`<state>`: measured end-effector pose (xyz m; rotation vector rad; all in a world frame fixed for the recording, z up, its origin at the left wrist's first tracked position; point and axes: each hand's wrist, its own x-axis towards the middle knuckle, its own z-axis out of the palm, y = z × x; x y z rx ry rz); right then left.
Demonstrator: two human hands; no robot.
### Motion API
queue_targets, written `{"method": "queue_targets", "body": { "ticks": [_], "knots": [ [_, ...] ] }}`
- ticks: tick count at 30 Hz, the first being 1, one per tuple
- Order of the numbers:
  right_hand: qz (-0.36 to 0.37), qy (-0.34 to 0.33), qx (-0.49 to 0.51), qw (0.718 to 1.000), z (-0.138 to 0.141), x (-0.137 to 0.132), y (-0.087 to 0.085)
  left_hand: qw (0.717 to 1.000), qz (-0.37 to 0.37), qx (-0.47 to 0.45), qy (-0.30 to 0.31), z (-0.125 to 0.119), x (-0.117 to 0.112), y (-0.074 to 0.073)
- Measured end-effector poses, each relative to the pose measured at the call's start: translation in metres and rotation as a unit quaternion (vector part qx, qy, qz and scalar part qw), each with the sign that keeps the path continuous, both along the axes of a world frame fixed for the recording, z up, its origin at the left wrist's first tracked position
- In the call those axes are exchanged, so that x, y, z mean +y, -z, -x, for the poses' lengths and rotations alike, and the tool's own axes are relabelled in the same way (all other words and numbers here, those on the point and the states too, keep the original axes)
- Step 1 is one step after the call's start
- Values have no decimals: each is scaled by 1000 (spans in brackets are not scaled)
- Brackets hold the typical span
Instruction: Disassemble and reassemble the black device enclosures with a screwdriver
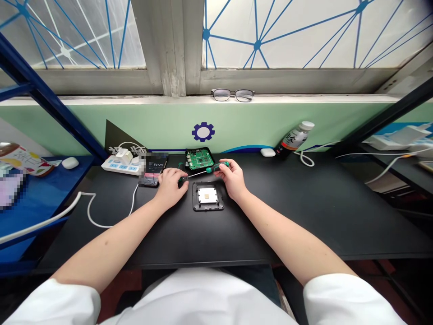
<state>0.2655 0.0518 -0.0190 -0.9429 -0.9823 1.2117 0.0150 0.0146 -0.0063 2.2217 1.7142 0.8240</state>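
White shirt point(209, 298) nearest | right hand point(232, 178): fingers closed around screwdriver point(209, 170) handle | left hand point(171, 184): half-curled near its tip, hold unclear | black cover point(195, 201): flat on table point(304, 203), nearer than circuit board point(201, 158) | advisable: steady the shaft, keep tip off board.

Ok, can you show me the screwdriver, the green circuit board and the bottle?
screwdriver point(213, 169): head view, on its handle
green circuit board point(200, 159): head view, middle of its face
bottle point(293, 139): head view, middle of its body
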Motion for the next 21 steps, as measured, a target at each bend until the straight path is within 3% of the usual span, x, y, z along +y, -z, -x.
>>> {"method": "queue_targets", "body": {
  "ticks": [21],
  "knots": [
    [-26, 4, -52, 998, -1, -2, -2, 1000, -16, 6, 26, 1, 1, 1]
  ]
}}
